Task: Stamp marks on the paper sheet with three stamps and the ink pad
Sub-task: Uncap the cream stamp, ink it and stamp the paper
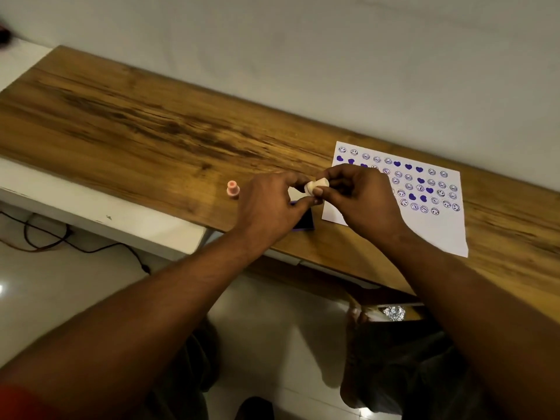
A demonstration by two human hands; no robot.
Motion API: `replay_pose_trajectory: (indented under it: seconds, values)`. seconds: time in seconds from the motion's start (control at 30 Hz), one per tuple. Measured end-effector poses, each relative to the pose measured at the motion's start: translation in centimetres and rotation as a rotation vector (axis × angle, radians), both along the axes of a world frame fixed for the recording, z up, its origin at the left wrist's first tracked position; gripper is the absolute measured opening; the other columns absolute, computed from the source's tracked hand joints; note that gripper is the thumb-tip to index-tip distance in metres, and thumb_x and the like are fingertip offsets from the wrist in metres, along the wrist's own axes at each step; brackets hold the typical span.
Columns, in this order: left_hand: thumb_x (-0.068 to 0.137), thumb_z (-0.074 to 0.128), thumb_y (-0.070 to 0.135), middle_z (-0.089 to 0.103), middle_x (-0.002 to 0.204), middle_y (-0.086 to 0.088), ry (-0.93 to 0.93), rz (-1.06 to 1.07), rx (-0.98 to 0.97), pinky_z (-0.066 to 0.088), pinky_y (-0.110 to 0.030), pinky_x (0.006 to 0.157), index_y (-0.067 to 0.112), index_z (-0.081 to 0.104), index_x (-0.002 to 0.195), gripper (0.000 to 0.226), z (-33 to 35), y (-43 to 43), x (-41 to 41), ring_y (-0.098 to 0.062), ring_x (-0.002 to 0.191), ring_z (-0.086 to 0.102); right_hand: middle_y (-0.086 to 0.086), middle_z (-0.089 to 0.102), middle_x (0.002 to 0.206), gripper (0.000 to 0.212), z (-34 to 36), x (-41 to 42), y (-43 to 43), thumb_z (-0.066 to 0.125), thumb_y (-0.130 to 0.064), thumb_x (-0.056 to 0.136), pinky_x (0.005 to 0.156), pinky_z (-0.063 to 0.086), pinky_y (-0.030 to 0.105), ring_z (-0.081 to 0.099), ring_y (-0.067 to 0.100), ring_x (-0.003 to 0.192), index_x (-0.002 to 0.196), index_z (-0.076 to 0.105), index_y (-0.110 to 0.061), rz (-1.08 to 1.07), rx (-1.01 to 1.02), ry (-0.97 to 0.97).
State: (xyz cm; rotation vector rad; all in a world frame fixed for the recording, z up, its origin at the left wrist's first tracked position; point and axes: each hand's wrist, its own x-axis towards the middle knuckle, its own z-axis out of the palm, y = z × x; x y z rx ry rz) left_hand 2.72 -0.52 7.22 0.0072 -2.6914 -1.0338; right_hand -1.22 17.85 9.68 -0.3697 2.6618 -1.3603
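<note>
A small white stamp is held between the fingertips of both hands above the table. My left hand pinches it from the left and my right hand from the right. Under my left hand lies the purple ink pad, mostly hidden. A pink stamp stands upright to the left of my hands. The white paper sheet lies at the right, covered with several purple smiley and heart marks. A third stamp is not visible.
The wooden table runs along a white wall, with its front edge close to my arms. A white lower surface sits at the left. Cables lie on the floor below.
</note>
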Motion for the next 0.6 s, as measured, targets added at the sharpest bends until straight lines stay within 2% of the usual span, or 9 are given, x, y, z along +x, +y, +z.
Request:
replay_pose_trajectory:
  seconds: [0.03,0.1,0.23,0.37,0.47,0.53,0.6]
  values:
    - [0.081,0.086,0.048,0.05,0.063,0.036,-0.025,0.002,0.011,0.04,-0.02,0.056,0.037,0.08,0.107,0.029,-0.1,0.0,-0.3,0.008,0.057,0.053,-0.009,0.08,0.097,0.02,-0.2,-0.3,0.0,0.081,-0.024,0.091,0.082,0.06,0.022,0.076,0.001,0.089,0.11,0.078,-0.02,0.003,-0.003,0.008]
    - [0.082,0.085,0.05,0.05,0.063,0.037,-0.054,-0.014,0.037,0.044,-0.023,0.058,0.038,0.08,0.108,0.03,-0.4,-0.1,-0.8,0.004,0.056,0.057,-0.006,0.08,0.099,0.019,-0.5,-0.9,-0.1,0.081,-0.022,0.091,0.084,0.06,0.024,0.075,0.003,0.092,0.11,0.077,-0.02,0.016,-0.001,0.031]
    - [0.082,0.084,0.051,0.049,0.058,0.037,-0.066,-0.04,0.068,0.038,-0.022,0.058,0.035,0.081,0.108,0.031,-1.0,-0.6,-1.4,0.009,0.056,0.056,-0.005,0.079,0.104,0.022,-0.8,-1.7,-0.2,0.08,-0.021,0.092,0.088,0.059,0.023,0.074,0.004,0.097,0.114,0.077,-0.02,0.063,0.025,0.063]
    - [0.079,0.085,0.057,0.044,0.056,0.034,-0.111,-0.039,0.008,0.034,-0.019,0.056,0.033,0.081,0.106,0.036,-1.5,-1.1,-1.5,0.008,0.055,0.053,-0.007,0.079,0.108,0.024,-1.2,-2.4,-0.1,0.079,-0.021,0.092,0.089,0.058,0.02,0.074,0.005,0.101,0.116,0.077,-0.021,0.098,0.005,0.077]
    - [0.077,0.085,0.058,0.053,0.06,0.035,-0.101,-0.001,0.008,0.034,-0.019,0.056,0.038,0.079,0.102,0.033,-1.5,-2.2,-1.9,0.012,0.061,0.054,-0.008,0.078,0.109,0.027,-1.8,-3.0,0.5,0.08,-0.026,0.092,0.089,0.059,0.022,0.073,0.005,0.101,0.118,0.077,-0.021,0.086,-0.007,0.083]
    - [0.078,0.084,0.058,0.063,0.074,0.03,-0.069,0.034,0.039,0.039,-0.023,0.056,0.038,0.078,0.102,0.032,-1.5,-3.4,-2.3,0.004,0.061,0.057,-0.01,0.078,0.108,0.029,-2.5,-3.2,0.9,0.08,-0.029,0.092,0.087,0.061,0.022,0.073,0.003,0.097,0.12,0.078,-0.023,0.092,0.027,0.089]
    - [0.079,0.081,0.061,0.069,0.078,0.024,-0.027,0.089,0.089,0.043,-0.025,0.055,0.038,0.077,0.101,0.032,-1.5,-4.5,-2.6,-0.005,0.061,0.06,-0.01,0.078,0.109,0.03,-3.1,-2.9,1.0,0.081,-0.029,0.092,0.084,0.062,0.025,0.072,0.002,0.095,0.122,0.078,-0.024,0.141,0.072,0.098]
